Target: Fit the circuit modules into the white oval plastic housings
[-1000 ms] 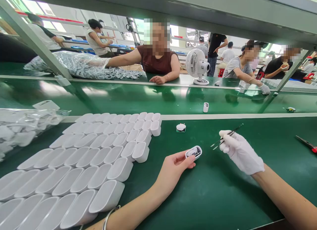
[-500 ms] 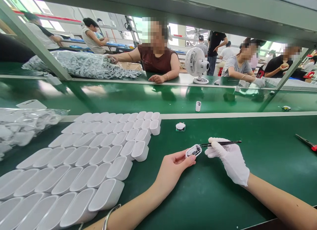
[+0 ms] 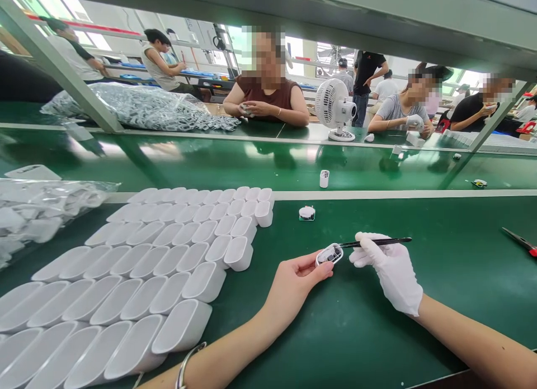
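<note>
My bare left hand pinches a small white oval plastic housing between thumb and fingers. Dark electronic parts show inside its open face. My right hand, in a white glove, is closed around black tweezers. Their tips point left and reach the housing's upper rim; whether they grip a part there is too small to tell. Beyond the housing, a small circuit board with a white round part lies on the green table. Rows of white oval cups stand to the left of my left hand.
Red-handled pliers lie at the far right. A clear bag of white parts is at the left. On the green strip behind stands a white housing. Across it are a white fan and several co-workers, under a metal frame.
My hands, the housing and the tweezers hold nearly the same pose. The white housing on the strip behind has shifted left. The co-worker opposite has brought both hands together.
</note>
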Demonstrator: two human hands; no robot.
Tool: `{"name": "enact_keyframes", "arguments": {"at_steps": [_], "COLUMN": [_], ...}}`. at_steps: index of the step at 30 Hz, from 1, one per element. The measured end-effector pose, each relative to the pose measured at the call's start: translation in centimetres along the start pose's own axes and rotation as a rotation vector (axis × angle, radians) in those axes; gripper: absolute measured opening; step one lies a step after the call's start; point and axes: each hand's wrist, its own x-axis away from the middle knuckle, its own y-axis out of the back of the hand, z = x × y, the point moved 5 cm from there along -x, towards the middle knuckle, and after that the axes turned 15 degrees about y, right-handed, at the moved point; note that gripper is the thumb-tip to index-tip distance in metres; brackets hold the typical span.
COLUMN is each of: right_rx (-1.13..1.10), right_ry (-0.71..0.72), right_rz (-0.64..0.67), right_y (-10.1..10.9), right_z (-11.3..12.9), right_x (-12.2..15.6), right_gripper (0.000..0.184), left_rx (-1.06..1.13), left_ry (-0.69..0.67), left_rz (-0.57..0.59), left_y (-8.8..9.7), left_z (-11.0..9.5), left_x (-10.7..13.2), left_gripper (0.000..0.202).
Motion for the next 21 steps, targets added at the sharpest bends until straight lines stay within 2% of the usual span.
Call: {"name": "enact_keyframes", "arguments": {"at_steps": [5, 8, 12, 16, 19, 21], "right_rx": [-0.02, -0.08, -0.142, -0.097, -0.055, -0.032], "right_ry": [0.019, -0.029, -0.142, -0.129, -0.102, -0.107], "right_rz": [-0.011, 0.004, 0.129, 0.269, 0.283, 0.248], "right_y": [-0.2, -0.5, -1.3, -1.8, -1.5, -1.1], "right_z": [-0.2, -0.5, -0.9, -0.4, 0.2, 0.4], "right_x": [0.2, 0.2, 0.3, 0.1, -0.2, -0.4], "right_gripper": [0.037, 0.039, 0.041, 0.035, 0.032, 0.031], "left_rx": [-0.02, -0.037, -0.059, -0.072, -0.079, -0.082], "left_ry": [0.004, 0.006, -0.005, -0.021, -0.015, -0.013], "left_rz": [0.004, 0.003, 0.065, 0.104, 0.078, 0.062], "left_y": [0.0, 0.0, -0.4, -0.6, -0.4, -0.3], "left_z": [0.1, 0.1, -0.1, -0.2, -0.1, 0.0], "left_x": [-0.1, 0.0, 0.3, 0.4, 0.3, 0.2], "left_gripper": [0.043, 0.042, 0.045, 0.044, 0.045, 0.046]}}
